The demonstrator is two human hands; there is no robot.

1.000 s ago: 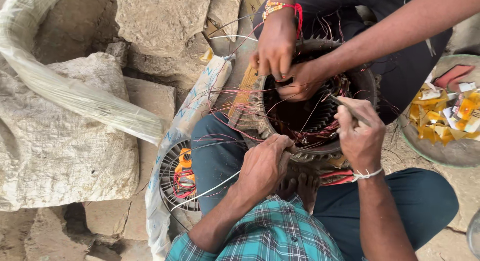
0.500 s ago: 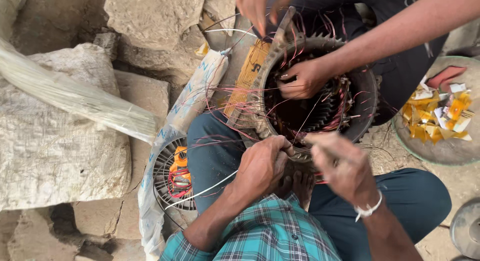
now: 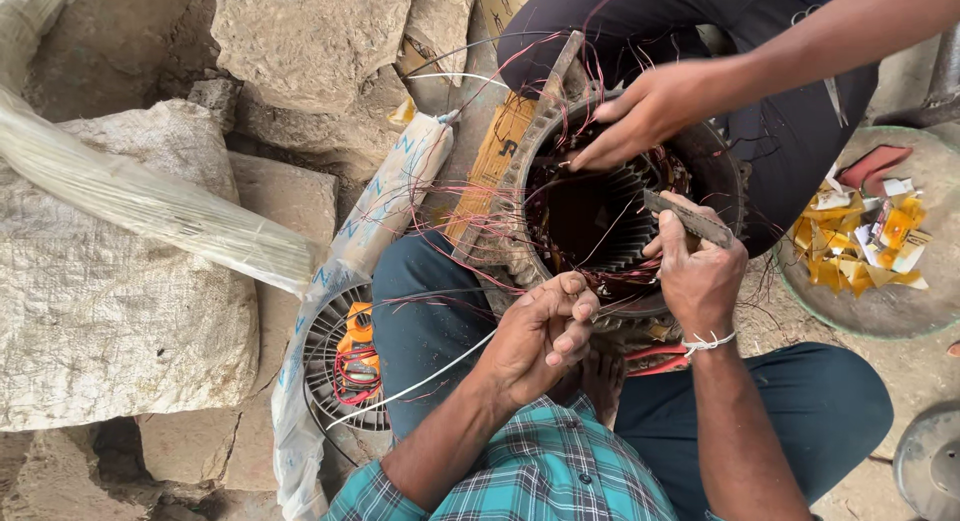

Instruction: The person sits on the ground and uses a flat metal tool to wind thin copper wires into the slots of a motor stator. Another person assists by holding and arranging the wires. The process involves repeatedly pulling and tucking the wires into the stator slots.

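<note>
A round motor stator (image 3: 600,216) with a dark slotted bore and reddish copper winding wires rests against my knees. My left hand (image 3: 540,336) grips its near rim, fingers curled, with a thin white strand (image 3: 415,386) running out beneath it. My right hand (image 3: 700,271) holds a flat wooden stick (image 3: 690,219) at the stator's right rim. Another person's hand (image 3: 645,109) reaches in from the upper right and presses on the windings at the far rim.
A second, smaller stator (image 3: 345,356) with orange and red wire lies at my left knee on a plastic sack. A bundle of pale thin strips (image 3: 150,206) crosses the grey sacks. A round pan (image 3: 870,241) holds yellow paper scraps. Red-handled pliers (image 3: 660,359) lie under the stator.
The other person's raised hand has come down onto the far windings. My right hand has lifted the wooden stick to the right rim. The view has drifted a little.
</note>
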